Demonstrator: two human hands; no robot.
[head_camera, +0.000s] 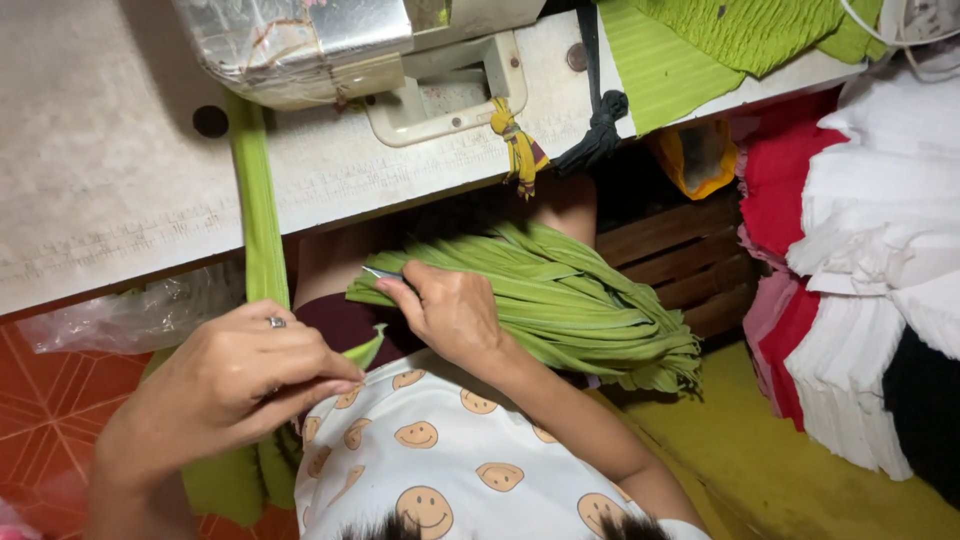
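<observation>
left hand (235, 375): fingers closing into a narrow pinch, thumb + fingertips gripping the end of the green fabric strip (258, 215), ring showing on one finger. It's sitting just below the sewing table (100, 190) edge.

right hand (450, 312): curled, fingers mostly closed, pinching a small metal tool (383, 273) (snips prob, can't tell for sure) w/ the tip poking out to the left. Hand is resting on the bundle of green strips (560, 300).

green fabric strip: long, narrow, bright green, hanging down off the sewing table from under the sewing machine (330, 45) into the left hand's pinch.

bundle of green strips: lots of same-colour folded strips lying fanned out across the lap, right under the sewing table's front edge.

other stuff: stacks of white and red fabric (870, 270) sitting well off to the right of the sewing table, green cloth (720, 40) lying on its far right corner.
</observation>
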